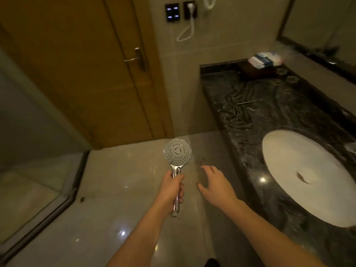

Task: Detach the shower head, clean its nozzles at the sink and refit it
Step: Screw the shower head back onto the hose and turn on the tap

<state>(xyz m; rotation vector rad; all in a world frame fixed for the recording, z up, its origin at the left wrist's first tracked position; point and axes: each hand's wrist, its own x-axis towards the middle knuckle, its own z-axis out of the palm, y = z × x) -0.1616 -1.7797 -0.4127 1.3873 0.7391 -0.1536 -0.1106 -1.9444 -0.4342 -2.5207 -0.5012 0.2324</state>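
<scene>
A chrome shower head point(177, 152) with no hose on it points away from me, its round nozzle face turned up toward the camera. My left hand point(172, 186) grips its handle over the tiled floor. Just to the right, my right hand point(215, 185) hovers with fingers spread and holds nothing. The white oval sink point(300, 170) is set in a dark marble counter point(248, 112) at the right, a little beyond my right hand.
A wooden door point(92, 74) with a metal lever handle stands shut ahead. The glass shower enclosure point(28, 151) is at the left. A tray with packets point(264, 59) and glasses sits at the counter's far end. A mirror hangs above the counter.
</scene>
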